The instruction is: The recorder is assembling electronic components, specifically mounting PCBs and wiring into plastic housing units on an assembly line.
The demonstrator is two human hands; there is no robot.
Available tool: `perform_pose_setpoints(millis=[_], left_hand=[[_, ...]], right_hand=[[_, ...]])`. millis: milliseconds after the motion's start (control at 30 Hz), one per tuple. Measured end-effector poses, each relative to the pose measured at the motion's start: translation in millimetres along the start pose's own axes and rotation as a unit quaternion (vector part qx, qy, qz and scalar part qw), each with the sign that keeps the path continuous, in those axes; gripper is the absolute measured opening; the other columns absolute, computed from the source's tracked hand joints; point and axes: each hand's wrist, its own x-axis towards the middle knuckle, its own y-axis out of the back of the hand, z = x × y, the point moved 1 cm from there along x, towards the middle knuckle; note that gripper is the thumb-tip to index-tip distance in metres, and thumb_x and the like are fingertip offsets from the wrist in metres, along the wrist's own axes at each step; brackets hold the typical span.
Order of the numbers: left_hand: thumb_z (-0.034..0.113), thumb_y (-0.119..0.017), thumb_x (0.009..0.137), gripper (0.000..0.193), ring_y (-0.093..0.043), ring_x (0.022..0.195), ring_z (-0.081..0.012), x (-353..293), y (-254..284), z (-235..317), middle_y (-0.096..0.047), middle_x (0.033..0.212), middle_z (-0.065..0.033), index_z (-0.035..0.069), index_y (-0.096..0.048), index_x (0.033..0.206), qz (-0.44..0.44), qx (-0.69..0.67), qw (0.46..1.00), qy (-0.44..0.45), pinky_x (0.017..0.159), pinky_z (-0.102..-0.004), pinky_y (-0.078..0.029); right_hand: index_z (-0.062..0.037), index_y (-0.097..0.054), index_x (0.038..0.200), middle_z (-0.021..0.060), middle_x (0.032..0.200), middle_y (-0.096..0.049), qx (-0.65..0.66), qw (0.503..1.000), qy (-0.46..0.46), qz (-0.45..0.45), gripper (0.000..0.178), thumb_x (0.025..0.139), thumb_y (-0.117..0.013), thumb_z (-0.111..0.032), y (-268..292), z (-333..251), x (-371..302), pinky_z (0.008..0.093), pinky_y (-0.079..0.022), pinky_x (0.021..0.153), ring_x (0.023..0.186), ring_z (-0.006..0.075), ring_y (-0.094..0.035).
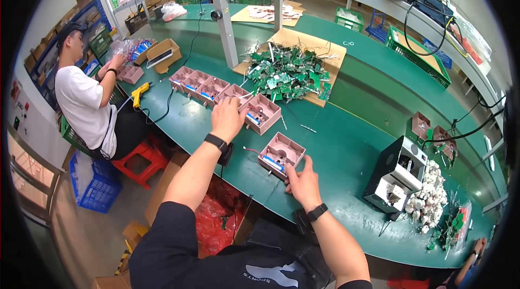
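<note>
Your black shirt (216, 270) with white print (273, 276), your black wristbands (317, 212), dusty-pink housing (293, 151) before you, blue cylinder (272, 163) inside it, plain green worktop (336, 159), green circuit boards (287, 75), tan cardboard (337, 53), yellow glue gun (140, 93), red stool (142, 161).

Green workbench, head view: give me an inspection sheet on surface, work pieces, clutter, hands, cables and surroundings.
Surface: green bench top, a thin strip lying on it.
Work pieces: single pink box holding a blue cylinder; row of pink boxes.
Clutter: circuit board pile on cardboard; white parts heaped beside a black-sided machine.
Hands: left hand at the row, contact unclear; right hand touches the single pink box.
Cables: black cables at right and near the yellow gun-shaped tool.
Surroundings: seated co-worker, red stool, blue crate.
</note>
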Motion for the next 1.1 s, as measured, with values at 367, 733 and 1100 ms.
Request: perform_pose_setpoints(millis=[367,733,1100], left_hand=[[0.036,-0.072,0.087,0.027,-0.074,0.093,-0.0378,21,-16,-19,-0.078,0.093,-0.0177,0.014,-0.083,0.099,-0.28,-0.004,0.956,0.089,0.086,-0.0504,-0.058],[0.028,-0.07,0.085,0.022,-0.073,0.089,-0.039,-20,5,11,-0.076,0.088,-0.0175,0.013,-0.081,0.095,-0.292,-0.056,0.955,0.017,0.082,-0.0511,-0.057],[0.02,-0.076,0.087,0.017,-0.07,0.075,-0.0348,-71,67,91,-0.074,0.08,-0.0142,0.005,-0.078,0.095,-0.308,-0.221,0.92,-0.096,0.071,-0.0461,-0.055]], right_hand=[[0.0154,-0.032,0.151,0.0148,0.069,-0.074,-0.073,0.996,0.028,0.034,0.072,0.094,-0.062,-0.017,9,9,48,0.0354,-0.059,0.052,0.051,0.024,-0.071],[0.0132,-0.039,0.146,0.0153,0.068,-0.073,-0.062,0.997,0.04,0.026,0.064,0.096,-0.064,-0.017,26,17,34,0.0364,-0.058,0.051,0.051,0.0246,-0.071],[0.0071,-0.048,0.145,0.0116,0.065,-0.07,-0.133,0.986,-0.014,0.101,0.054,0.099,-0.067,-0.014,97,45,-81,0.0315,-0.051,0.052,0.048,0.0165,-0.064]])
